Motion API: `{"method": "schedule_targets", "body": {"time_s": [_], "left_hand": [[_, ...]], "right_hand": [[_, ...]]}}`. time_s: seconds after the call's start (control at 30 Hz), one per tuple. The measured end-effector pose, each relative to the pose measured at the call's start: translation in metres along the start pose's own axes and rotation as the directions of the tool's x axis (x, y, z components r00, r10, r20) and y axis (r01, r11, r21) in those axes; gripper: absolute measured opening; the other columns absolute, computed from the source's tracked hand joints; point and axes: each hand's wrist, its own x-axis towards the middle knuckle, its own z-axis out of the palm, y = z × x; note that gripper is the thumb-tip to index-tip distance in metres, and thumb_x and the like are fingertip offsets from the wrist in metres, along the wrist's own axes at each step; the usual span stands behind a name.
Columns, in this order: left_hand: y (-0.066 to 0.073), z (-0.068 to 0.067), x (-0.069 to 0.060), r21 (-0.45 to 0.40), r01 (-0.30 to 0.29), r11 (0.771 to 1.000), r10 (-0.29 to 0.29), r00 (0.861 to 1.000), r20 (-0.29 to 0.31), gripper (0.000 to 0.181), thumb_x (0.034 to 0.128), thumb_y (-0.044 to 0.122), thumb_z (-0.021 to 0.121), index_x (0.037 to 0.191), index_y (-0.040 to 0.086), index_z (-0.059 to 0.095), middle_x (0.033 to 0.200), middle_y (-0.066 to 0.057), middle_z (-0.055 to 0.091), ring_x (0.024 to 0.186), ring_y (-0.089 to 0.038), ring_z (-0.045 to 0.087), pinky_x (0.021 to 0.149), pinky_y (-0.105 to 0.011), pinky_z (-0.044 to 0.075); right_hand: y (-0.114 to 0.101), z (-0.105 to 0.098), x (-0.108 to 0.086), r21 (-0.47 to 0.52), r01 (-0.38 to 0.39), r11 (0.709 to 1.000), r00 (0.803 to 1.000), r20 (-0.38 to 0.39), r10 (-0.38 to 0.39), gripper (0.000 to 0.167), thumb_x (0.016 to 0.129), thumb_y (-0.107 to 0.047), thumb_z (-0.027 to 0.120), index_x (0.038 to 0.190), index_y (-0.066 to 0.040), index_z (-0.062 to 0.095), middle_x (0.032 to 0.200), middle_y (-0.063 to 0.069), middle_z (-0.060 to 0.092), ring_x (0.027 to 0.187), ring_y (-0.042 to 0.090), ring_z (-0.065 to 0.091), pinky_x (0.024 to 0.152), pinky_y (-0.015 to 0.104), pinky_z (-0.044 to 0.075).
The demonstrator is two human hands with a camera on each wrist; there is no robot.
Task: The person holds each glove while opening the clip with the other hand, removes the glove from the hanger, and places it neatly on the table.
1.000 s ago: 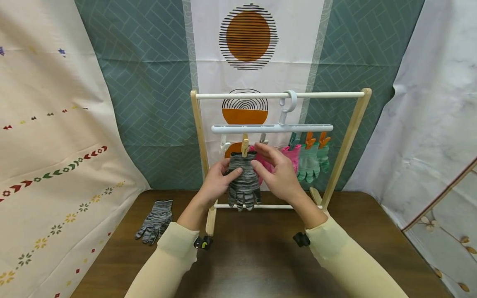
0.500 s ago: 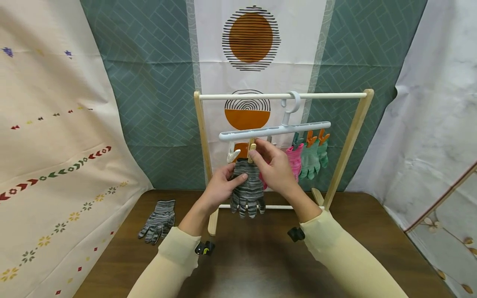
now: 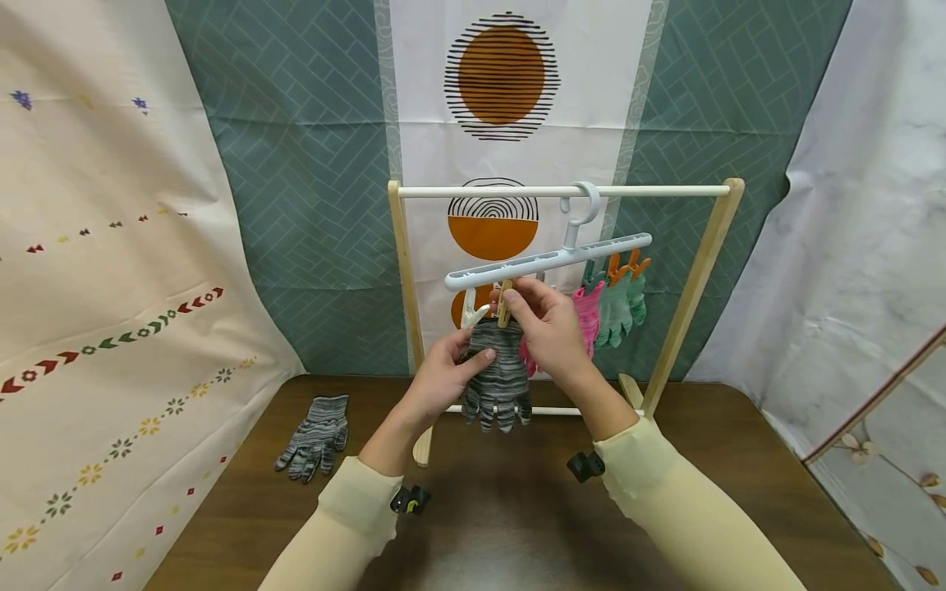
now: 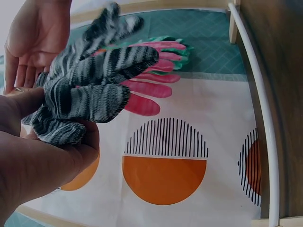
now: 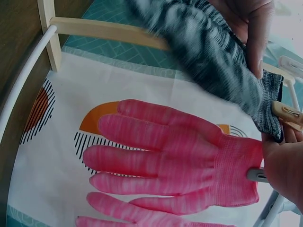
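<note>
A grey-and-black striped glove [image 3: 497, 373] hangs fingers down under the pale blue clip hanger [image 3: 547, 261]. My left hand [image 3: 443, 371] pinches its side, thumb in front, as the left wrist view also shows. At the cuff, my right hand [image 3: 548, 324] pinches a tan clothespin [image 3: 505, 304] between thumb and fingers. In the right wrist view this clothespin [image 5: 287, 113] sits at the cuff edge. Just left of it hangs a white clothespin [image 3: 471, 312]. Behind my right hand are pink gloves [image 5: 161, 151], one held by a grey clip [image 5: 257, 175].
Green gloves [image 3: 615, 312] hang from orange clips [image 3: 626, 267] at the hanger's right. A wooden rack [image 3: 695, 304] with white rods carries the hanger. Another striped glove [image 3: 316, 437] lies at the left of the brown table [image 3: 502, 517]. Patterned cloths stand behind and at both sides.
My right hand has moved from beside the glove to the tan clothespin and pinches it. The hanger's left end has dipped and swung nearer. My left hand keeps its hold on the glove.
</note>
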Motion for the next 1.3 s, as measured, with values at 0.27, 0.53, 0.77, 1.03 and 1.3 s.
{"method": "schedule_targets", "body": {"time_s": [0.27,0.53,0.77,1.03,1.3], "left_hand": [[-0.004,0.004,-0.003,0.114,0.006,0.993,0.014,0.985,-0.171,0.047,0.1054,0.016,0.069,0.143,-0.009,0.057,0.137,-0.022,0.067,0.128,-0.032,0.061,0.109,-0.052,0.047],[-0.007,0.005,-0.005,0.154,-0.052,0.987,0.079,0.981,-0.178,0.023,0.1045,0.012,0.069,0.121,-0.003,0.069,0.107,-0.011,0.079,0.092,-0.019,0.068,0.082,-0.033,0.053],[-0.009,0.004,-0.007,0.125,-0.053,0.991,0.075,0.981,-0.178,0.020,0.1037,0.010,0.070,0.118,-0.003,0.069,0.106,-0.013,0.079,0.091,-0.019,0.068,0.082,-0.034,0.054],[-0.013,0.003,-0.011,0.106,-0.072,0.992,0.088,0.983,-0.162,0.016,0.1036,0.008,0.069,0.116,-0.003,0.069,0.104,-0.013,0.079,0.089,-0.019,0.069,0.079,-0.031,0.055],[-0.019,-0.002,-0.018,0.134,-0.038,0.990,0.062,0.983,-0.175,0.016,0.1036,0.012,0.070,0.114,0.000,0.070,0.099,-0.012,0.079,0.087,-0.019,0.067,0.079,-0.031,0.054]], "right_hand": [[0.004,-0.002,0.001,-0.008,-0.002,1.000,1.000,-0.014,0.001,0.029,0.107,-0.012,0.065,0.130,0.006,0.069,0.118,0.024,0.073,0.103,0.021,0.074,0.096,0.031,0.057],[0.006,-0.002,0.001,-0.030,-0.005,1.000,0.999,-0.039,0.004,0.027,0.105,-0.013,0.069,0.127,0.002,0.072,0.112,0.015,0.076,0.100,0.022,0.075,0.096,0.032,0.057],[0.007,-0.001,0.000,-0.009,-0.026,1.000,0.998,-0.051,0.026,0.031,0.105,-0.013,0.070,0.129,0.006,0.071,0.114,0.015,0.077,0.100,0.021,0.077,0.095,0.032,0.058],[0.007,-0.003,0.001,0.010,-0.023,1.000,0.998,-0.058,0.023,0.028,0.104,-0.013,0.071,0.127,0.003,0.073,0.114,0.015,0.077,0.099,0.022,0.078,0.096,0.034,0.058],[0.009,-0.003,0.001,0.009,-0.019,1.000,0.999,-0.049,0.019,0.028,0.104,-0.011,0.070,0.127,0.005,0.072,0.113,0.017,0.076,0.099,0.022,0.077,0.096,0.033,0.058]]}}
